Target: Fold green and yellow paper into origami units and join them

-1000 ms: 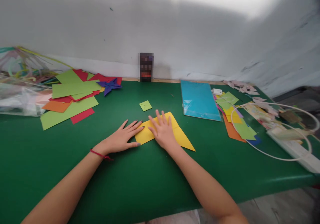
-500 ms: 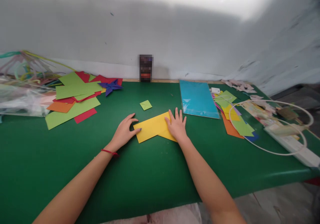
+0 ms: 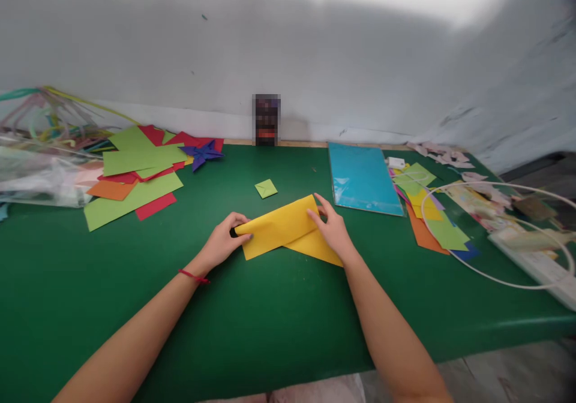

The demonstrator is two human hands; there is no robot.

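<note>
A folded sheet of yellow paper [image 3: 279, 226] lies on the green tabletop in front of me, its upper edge lifted and rounded. My left hand [image 3: 224, 238] pinches its left end, thumb on top and fingers behind the fold. At the right end my right hand [image 3: 332, 228] grips the fold, thumb in front and fingertips at the back edge. A lower flap of the paper slants out under my right wrist. Just beyond the yellow paper sits a small folded green paper square [image 3: 266, 189].
Green, red and orange paper sheets [image 3: 135, 190] are heaped at the left, with a purple folded paper star [image 3: 202, 155] beside them. A blue paper pack [image 3: 364, 178] lies right of centre. Farther right are more coloured papers [image 3: 432, 214] and a looped white cable [image 3: 472, 274].
The yellow paper's upper edge has risen off the table. My right hand has gone from lying flat with spread fingers to gripping the right end; my left fingers have closed on the left.
</note>
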